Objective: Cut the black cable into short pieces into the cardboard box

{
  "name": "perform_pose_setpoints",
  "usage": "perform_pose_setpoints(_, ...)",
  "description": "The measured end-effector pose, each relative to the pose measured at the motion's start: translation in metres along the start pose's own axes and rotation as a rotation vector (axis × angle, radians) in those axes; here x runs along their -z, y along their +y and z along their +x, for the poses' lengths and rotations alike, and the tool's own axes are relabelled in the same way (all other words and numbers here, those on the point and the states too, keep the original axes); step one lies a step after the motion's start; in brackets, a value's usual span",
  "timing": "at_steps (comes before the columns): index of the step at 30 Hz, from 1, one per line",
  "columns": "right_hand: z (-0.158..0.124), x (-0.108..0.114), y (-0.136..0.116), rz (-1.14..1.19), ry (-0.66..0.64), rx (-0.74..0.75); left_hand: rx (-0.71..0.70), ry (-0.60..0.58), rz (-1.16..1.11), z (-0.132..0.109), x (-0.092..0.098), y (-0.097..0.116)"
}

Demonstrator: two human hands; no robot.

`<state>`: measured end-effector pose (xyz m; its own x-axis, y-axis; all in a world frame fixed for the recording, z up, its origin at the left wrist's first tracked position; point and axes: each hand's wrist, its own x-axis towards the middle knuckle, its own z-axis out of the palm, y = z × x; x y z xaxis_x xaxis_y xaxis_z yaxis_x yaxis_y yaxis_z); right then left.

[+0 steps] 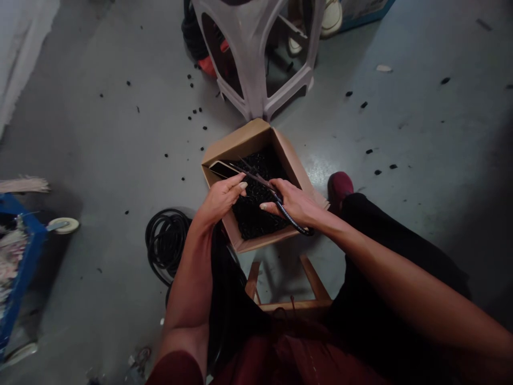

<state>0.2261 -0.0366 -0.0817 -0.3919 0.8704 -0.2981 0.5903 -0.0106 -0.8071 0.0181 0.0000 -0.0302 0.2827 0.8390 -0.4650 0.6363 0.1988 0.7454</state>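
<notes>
My right hand [294,203] is closed around the handles of a pair of scissors [287,215], over an open cardboard box [232,141]. The blades point up and to the left, their tips close to my left hand [226,197]. My left fingers are pressed together over the box's left side; what they hold, if anything, is too small to tell. Inside the box lies a heap of small black pieces [256,216]. A flat cardboard flap or strip [224,169] leans at its left inner wall.
A coil of black tubing [166,240] lies left of my knee. The grey plastic stool [252,53] stands beyond the box. Several black bits are scattered on the floor [120,128]. At the left is a blue wheeled cart [24,267]; wooden stool legs [316,278] show below.
</notes>
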Motion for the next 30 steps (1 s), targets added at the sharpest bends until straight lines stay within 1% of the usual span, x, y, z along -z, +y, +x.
perform_pose_setpoints(6,-0.0007,-0.0023,0.0024,-0.06,0.012,0.016,-0.029,-0.027,0.108,-0.0006,-0.0009,0.005)
perform_pose_setpoints(12,-0.0007,-0.0008,0.0004,-0.105,0.006,0.018,-0.002,-0.034,0.036,0.0006,-0.0024,-0.0012)
perform_pose_setpoints(17,-0.0013,0.0006,-0.0034,-0.096,0.008,0.017,0.046,-0.037,-0.037,0.0008,-0.0027,-0.0005)
perform_pose_setpoints(26,-0.0015,0.0016,-0.0061,-0.098,-0.021,-0.028,0.014,-0.042,-0.047,0.002,-0.002,-0.0034)
perform_pose_setpoints(30,-0.0016,0.0023,-0.007,-0.11,-0.03,-0.04,0.025,-0.031,-0.073,0.002,-0.0036,-0.0043)
